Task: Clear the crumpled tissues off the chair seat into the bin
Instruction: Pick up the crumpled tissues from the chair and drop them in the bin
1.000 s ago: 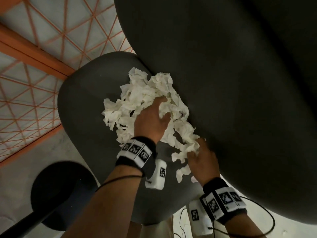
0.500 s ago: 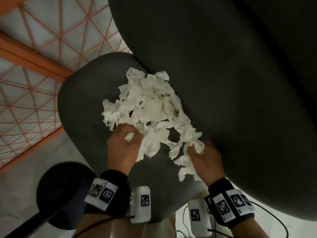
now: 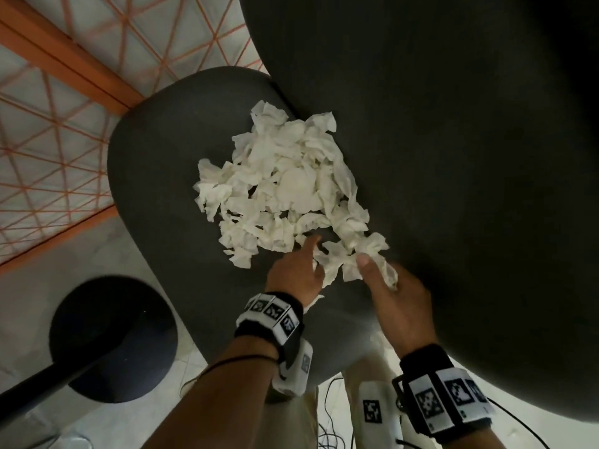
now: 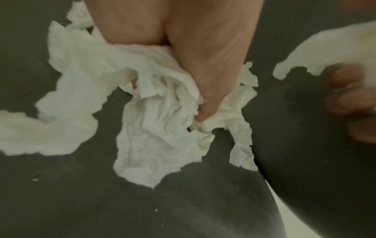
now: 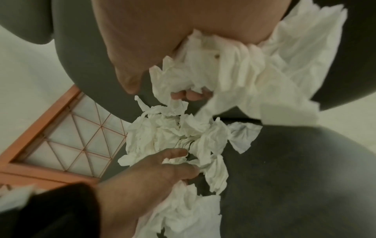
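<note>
1. Head view: a loose heap of crumpled tissues (image 3: 285,186) lies on the dark chair seat (image 3: 155,176), up against the chair back (image 3: 437,157). The left hand (image 3: 296,277) sits at the heap's near edge, forefinger stretched toward it, the other fingers curled over a piece. The right hand (image 3: 400,303) is at the near right corner, thumb pressed onto a tissue.
2. Head view, bin: none recognisable. A round dark base on a pole (image 3: 113,338) stands on the floor at lower left; it looks like a stand foot, not a container. What the bin holds cannot be told.
3. Left wrist view: the left hand (image 4: 183,53) pinches a tissue (image 4: 158,141) between thumb and fingers, and the sheet hangs down to the seat (image 4: 142,209). More scraps lie to the left. The blurred fingers (image 4: 350,103) at the right edge are the other hand's.
4. Right wrist view: the right hand (image 5: 183,40) has its fingers curled around a bunch of tissue (image 5: 244,69), with the main heap just beyond on the seat (image 5: 284,161).
5. Judgement: the step is gathering. Best to sweep both hands inward and compress the heap into one wad, catching stray corners near the seat edge before lifting; loose sheets would likely drop on the way.
</note>
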The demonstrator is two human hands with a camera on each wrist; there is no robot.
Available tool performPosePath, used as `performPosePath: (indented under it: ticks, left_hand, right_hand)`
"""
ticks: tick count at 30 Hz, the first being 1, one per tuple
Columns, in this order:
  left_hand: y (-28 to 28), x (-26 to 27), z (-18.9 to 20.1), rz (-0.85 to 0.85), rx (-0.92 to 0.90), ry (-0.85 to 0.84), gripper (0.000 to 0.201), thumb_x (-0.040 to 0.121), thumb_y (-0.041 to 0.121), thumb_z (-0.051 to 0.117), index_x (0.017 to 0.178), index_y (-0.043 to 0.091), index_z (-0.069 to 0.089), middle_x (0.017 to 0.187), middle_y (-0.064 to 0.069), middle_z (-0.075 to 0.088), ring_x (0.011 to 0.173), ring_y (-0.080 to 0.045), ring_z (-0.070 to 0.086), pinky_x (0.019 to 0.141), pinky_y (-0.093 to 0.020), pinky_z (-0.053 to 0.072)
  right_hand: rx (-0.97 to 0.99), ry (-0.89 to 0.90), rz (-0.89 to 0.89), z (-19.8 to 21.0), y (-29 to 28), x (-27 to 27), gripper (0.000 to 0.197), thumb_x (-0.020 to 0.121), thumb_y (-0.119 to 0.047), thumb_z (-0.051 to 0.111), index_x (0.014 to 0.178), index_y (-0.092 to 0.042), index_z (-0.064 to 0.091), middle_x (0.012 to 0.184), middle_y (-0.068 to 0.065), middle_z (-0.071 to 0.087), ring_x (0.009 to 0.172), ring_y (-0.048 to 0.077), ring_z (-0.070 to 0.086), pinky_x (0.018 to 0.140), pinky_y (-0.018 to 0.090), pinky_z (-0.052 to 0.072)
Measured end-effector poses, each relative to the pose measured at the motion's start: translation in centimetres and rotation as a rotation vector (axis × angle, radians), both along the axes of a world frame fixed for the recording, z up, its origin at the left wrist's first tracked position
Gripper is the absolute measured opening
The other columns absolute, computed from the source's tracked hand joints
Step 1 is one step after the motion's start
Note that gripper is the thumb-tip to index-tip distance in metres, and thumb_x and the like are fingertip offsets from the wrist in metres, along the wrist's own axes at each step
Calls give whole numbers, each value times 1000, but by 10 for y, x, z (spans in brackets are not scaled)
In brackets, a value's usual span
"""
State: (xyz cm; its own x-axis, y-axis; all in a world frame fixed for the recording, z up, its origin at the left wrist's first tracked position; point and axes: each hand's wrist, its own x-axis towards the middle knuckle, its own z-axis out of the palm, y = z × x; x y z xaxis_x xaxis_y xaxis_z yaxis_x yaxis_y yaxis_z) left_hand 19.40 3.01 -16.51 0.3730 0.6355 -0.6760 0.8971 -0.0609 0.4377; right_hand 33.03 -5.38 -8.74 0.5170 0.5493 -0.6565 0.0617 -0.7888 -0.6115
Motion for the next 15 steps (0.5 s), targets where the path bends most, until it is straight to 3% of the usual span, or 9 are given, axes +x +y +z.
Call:
performPosePath:
  ticks: [3,6,8,10,11,13,15]
  left_hand:
    - [2,9,-16,-72,54,105,52,95,35,49,143,28,33,112,-9,65,104,-30,63,87,-42,50]
    - [3,-1,-23,-99,79,160,37,95,35,48,127,18,50,117,-8,64,107,-29,62,87,-41,49]
    - [4,-10,-17,-93,75,161,35,95,35,47,122,14,54,117,-8,61,107,-29,60,86,-40,47]
    - [4,-21,-9,-38,84,117,30,93,33,50,113,12,58,112,-8,58,102,-27,58,82,-37,44]
    - [3,-28,-5,7,90,91,26,91,30,53,107,11,59,109,-7,56,97,-24,56,79,-34,43]
    - [-1,-42,3,91,126,47,15,86,23,61,93,10,61,106,-1,52,85,-17,51,75,-27,39]
    - [-5,-56,11,140,168,-2,11,80,15,66,78,11,56,100,2,51,78,-16,52,72,-27,41]
  right_hand:
    - [-43,-43,-17,3,-8,4,47,85,-72,42,62,-36,61,63,-9,58,74,13,57,78,36,45]
    - [-37,-117,-8,-1,-12,7,36,92,-44,54,58,-31,54,65,-7,57,72,17,57,77,37,46]
    - [-21,-174,14,-4,-15,8,34,86,-25,64,55,-27,49,69,-4,56,69,13,56,73,32,44]
    - [23,-192,9,-8,-19,5,37,76,-13,71,52,-21,44,67,-4,50,61,7,51,62,18,38]
    - [45,-189,8,-11,-20,3,33,72,-9,73,53,-17,47,70,-3,50,62,7,51,59,15,37]
    - [77,-166,21,-18,-19,-2,17,70,-4,73,67,-9,58,82,-1,56,70,7,55,65,15,42]
    - [87,-137,72,-29,-17,-7,18,72,1,67,83,-12,62,92,-1,60,81,14,59,77,25,50]
